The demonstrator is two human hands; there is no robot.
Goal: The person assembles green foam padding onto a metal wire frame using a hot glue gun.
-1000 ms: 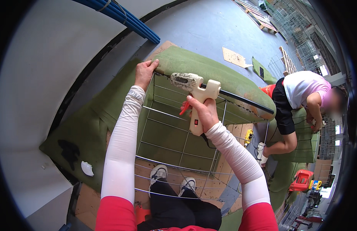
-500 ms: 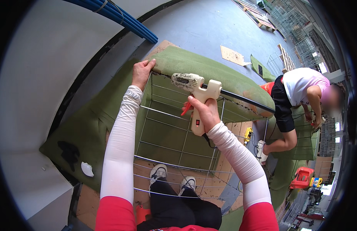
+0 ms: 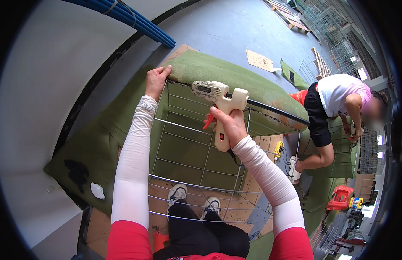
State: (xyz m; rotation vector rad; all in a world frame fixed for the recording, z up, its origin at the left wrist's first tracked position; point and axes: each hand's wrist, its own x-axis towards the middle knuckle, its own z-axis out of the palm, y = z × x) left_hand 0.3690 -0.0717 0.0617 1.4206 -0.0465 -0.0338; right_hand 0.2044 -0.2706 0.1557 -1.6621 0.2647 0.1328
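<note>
Blue-grey floor lies beyond green felt stretching lengthwise rightward from the pinching left hand, past the hot-glue gun the right hand grips

Smooth plastic glue gun (rough nose), matt cloth, metal cage

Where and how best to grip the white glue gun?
Probably by the handle, from the near right, as the right hand does: it runs toward the picture's lower edge, with the red trigger within finger reach, away from the stained front end and the black glue stick jutting right.
</note>
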